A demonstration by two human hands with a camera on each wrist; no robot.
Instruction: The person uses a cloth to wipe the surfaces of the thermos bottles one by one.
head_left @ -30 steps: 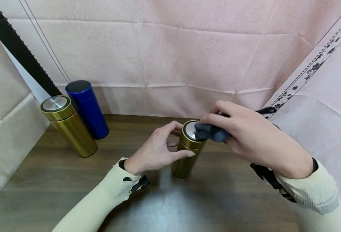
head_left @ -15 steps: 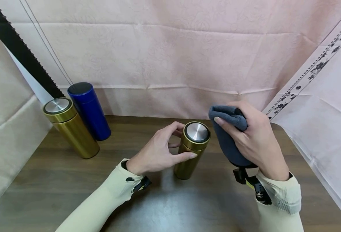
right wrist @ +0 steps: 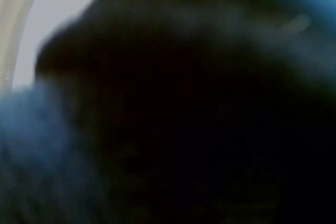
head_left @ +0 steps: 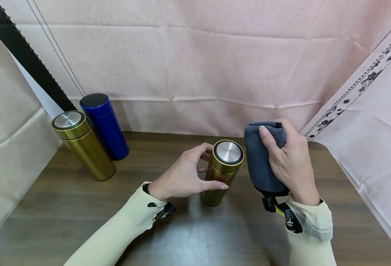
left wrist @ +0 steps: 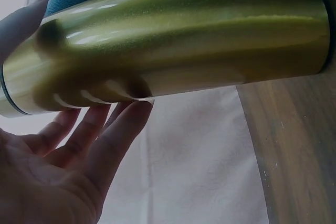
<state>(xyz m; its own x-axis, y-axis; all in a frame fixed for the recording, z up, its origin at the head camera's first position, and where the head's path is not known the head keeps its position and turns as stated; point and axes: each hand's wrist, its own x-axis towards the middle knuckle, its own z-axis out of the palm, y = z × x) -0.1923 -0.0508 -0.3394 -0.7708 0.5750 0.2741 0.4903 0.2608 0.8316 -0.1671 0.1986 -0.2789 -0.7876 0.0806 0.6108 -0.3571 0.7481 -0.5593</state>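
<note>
A gold thermos bottle (head_left: pixel 224 170) with a brushed silver lid top stands upright on the table. My left hand (head_left: pixel 185 175) holds it from the left, thumb on the near side and fingers on the far side. In the left wrist view, fingertips (left wrist: pixel 139 111) meet the wall of the bottle. To its right my right hand (head_left: pixel 293 162) grips a folded dark blue-grey cloth (head_left: pixel 260 168), thumb on top, above the table and apart from the lid. Part of that cloth also shows behind the bottle in the left wrist view. Dark, blurred fabric fills most of the right wrist view.
Another gold thermos bottle (head_left: pixel 85 147) stands at the left, close beside a blue bottle (head_left: pixel 107 125) with a black top. The wooden table (head_left: pixel 49 214) is bounded by a pinkish cloth backdrop (head_left: pixel 188 66) and a white cloth (head_left: pixel 371 147) at the right.
My right hand has moved the cloth off the lid to the right and turned over, so more of the cloth shows, hanging down. My left hand stays at the bottle.
</note>
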